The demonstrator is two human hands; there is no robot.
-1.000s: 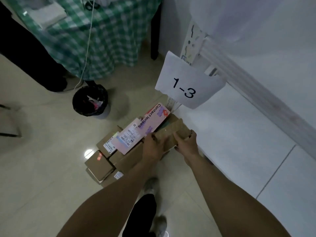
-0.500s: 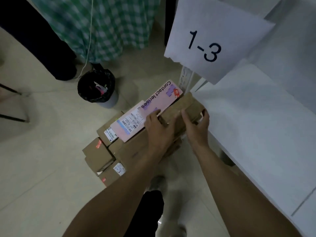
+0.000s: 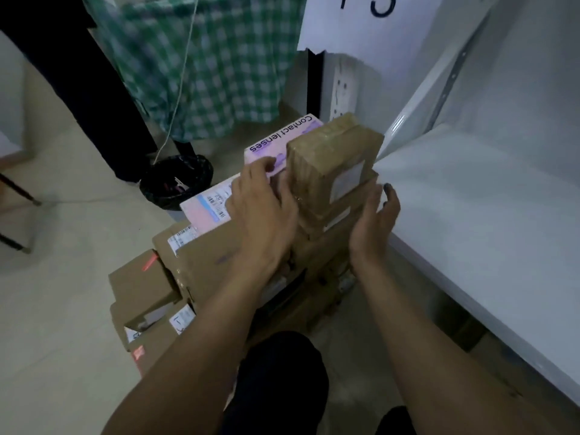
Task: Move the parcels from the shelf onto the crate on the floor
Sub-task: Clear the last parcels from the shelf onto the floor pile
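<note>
While it sits between the two hands, top parcel (image 3: 332,164): brown cardboard bound in glossy clear tape, with a pale label on the broad face turned toward the camera.
Left hand (image 3: 263,211): unclenched and grasping nothing; the fingers reach flat toward the parcel's left side and the thumb lies over the pink box (image 3: 282,142).
Right hand (image 3: 375,221): spread, palm turned toward the parcel, fingers straight and pointing up, holding nothing. It is just beside the stack's right side; whether it touches cannot be told.
Parcel's place: off the shelf, resting on a second small parcel (image 3: 339,215), with the left hand at its left side and the right hand at its lower right.
Pink box: long, printed "Contact lenses", lying on the large carton (image 3: 204,255) and touching the top parcel's left side.
Small cartons (image 3: 141,284): stacked on the floor, against the large carton's left end.
Shelf (image 3: 470,230): white, on the right, its edge just beside the right hand.
Sign (image 3: 361,23): white paper hanging above the pile.
Bin (image 3: 177,180): black, beyond the pink box.
Cloth (image 3: 204,64): green check, hanging behind the bin.
</note>
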